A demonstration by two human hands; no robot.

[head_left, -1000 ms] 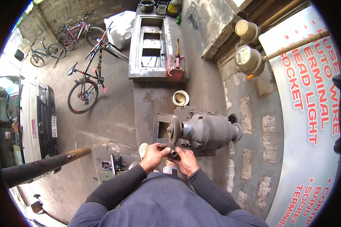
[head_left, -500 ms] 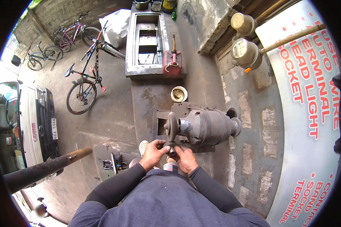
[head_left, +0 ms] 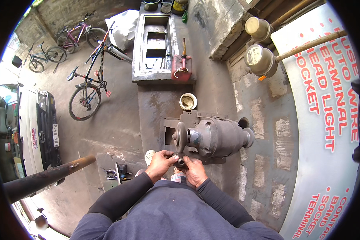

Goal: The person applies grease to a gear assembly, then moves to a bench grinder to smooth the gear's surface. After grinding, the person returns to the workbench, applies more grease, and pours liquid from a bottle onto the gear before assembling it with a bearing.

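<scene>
Both my left hand [head_left: 163,162] and my right hand [head_left: 193,170] grip a small dark metal part with a round bore [head_left: 181,161], fingers curled around it from either side. The part is just below the rim of a thick grey wheel [head_left: 179,136] on the shaft of a large grey motor [head_left: 217,137]; whether it touches the wheel, I cannot tell. The motor rests on a dark metal base [head_left: 168,132] on the concrete, with a small white tub [head_left: 188,101] beyond it.
A red jerrycan [head_left: 181,70] stands by a concrete trough [head_left: 137,72]. Bicycles [head_left: 84,102] and a white vehicle [head_left: 44,124] are at left, behind a rusty pipe [head_left: 48,176]. Meters [head_left: 260,60] and a signboard [head_left: 292,160] line the right, and small tools [head_left: 118,172] lie near my feet.
My hands have tilted the small part slightly while keeping hold of it beside the wheel. The view has shifted a little; the motor and surroundings otherwise look unchanged.
</scene>
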